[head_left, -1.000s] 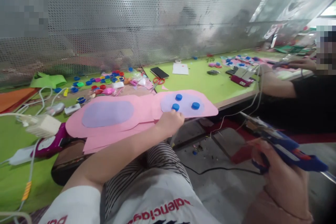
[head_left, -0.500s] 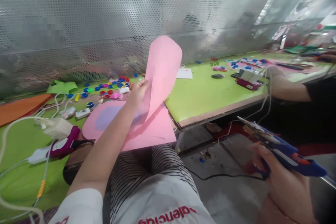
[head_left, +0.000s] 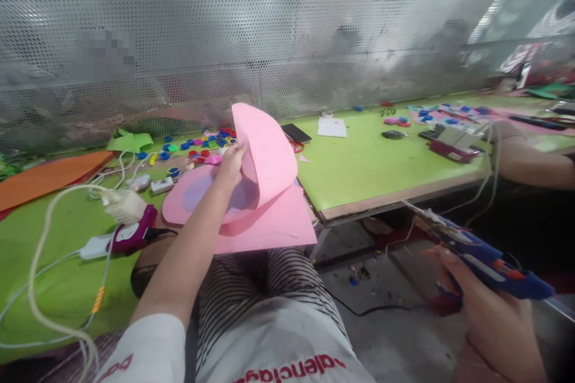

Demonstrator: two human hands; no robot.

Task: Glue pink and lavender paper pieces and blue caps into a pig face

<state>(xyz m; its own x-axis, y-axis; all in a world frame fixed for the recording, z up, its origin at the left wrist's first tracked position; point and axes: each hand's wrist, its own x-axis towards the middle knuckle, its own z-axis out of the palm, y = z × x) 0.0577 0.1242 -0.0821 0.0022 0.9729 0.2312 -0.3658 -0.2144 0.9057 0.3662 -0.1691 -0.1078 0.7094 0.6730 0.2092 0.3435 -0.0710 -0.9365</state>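
The right hand (head_left: 489, 305) is wrapped around a blue glue gun (head_left: 487, 263), held out past the desk (head_left: 368, 161) edge. The left hand (head_left: 232, 164) pinches a pink cutout (head_left: 274, 158), one end raised and curled, the other lying flat with a purple oval (head_left: 195, 191). More pink sheet (head_left: 278, 230) lies beneath, on the desk. Beyond are scattered bottle caps (head_left: 209, 143), then a perforated metal screen (head_left: 202, 30).

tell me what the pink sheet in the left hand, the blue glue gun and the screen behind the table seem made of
Pink sheet: matt card or thin foam; it bends in a smooth curve, which one is unclear. Glue gun: probably hard plastic, with a smooth moulded blue casing. Screen: likely metal, silvery grey with a soft sheen and rows of punched holes.
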